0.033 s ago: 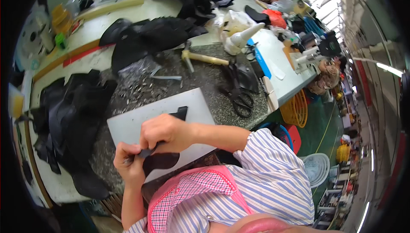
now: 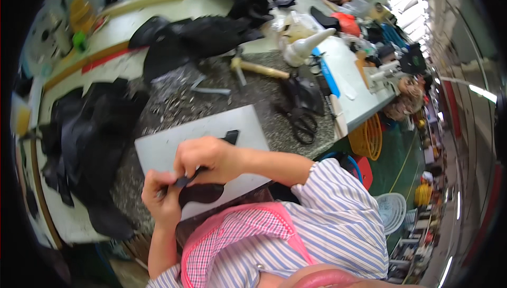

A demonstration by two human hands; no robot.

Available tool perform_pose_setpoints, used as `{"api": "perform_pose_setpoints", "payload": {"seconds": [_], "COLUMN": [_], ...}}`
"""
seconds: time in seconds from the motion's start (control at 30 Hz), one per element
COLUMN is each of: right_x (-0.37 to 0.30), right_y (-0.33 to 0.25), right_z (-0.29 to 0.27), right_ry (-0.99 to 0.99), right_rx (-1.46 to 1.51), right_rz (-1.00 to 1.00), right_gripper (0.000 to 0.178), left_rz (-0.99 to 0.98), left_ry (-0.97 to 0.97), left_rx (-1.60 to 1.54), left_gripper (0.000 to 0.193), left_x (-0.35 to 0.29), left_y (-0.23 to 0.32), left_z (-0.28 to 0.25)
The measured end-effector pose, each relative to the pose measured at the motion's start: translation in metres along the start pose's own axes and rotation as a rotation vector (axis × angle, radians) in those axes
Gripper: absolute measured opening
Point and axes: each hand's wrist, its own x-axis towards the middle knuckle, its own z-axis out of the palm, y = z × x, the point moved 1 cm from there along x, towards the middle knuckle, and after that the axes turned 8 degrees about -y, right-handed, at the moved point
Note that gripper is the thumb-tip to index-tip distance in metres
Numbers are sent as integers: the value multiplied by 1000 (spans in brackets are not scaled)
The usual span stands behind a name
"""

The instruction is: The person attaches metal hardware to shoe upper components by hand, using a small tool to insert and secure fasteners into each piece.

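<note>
Pinching black piece, left hand beside right hand

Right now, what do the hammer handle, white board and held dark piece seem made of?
Hammer handle: probably wood, dull, given pale yellowish tone. White board: likely plastic, matte, evenly coloured. Held dark piece: maybe leather or synthetic leather, matte; thin, smooth sheet.

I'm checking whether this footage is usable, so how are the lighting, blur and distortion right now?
In the head view, a ceiling tube light glares white at right; little detail shows in the held black piece; slight blur softens the scissors; fisheye distortion bends lines toward the rim, and the corners go black.
</note>
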Motion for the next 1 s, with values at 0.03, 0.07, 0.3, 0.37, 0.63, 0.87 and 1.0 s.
{"api": "perform_pose_setpoints", "payload": {"seconds": [0.03,0.07,0.3,0.37,0.63,0.87,1.0], "right_x": [3,3,4,8,113,65,43], "right_y": [3,4,9,10,66,99,140], "right_z": [2,0,4,-3,-168,-51,-22], "right_ry": [7,-27,-118,-103,77,-176,-259], "right_rx": [53,69,78,61,-1167,-783,-914], "right_rz": [17,71,262,255,362,334,823], "right_gripper": [25,26,26,26,66,28,26], "left_rz": [67,115,-43,-75,190,386,465], "left_ry": [23,22,54,49,115,194,306], "left_rx": [103,208,98,76,1503,1325,1454], "left_gripper": [14,14,12,18,65,18,16], "left_x": [0,1,0,5,82,73,73], "left_y": [1,7,15,17,17,-22,14], "left_z": [-1,1,1,-10,-110,-142,-95]}}
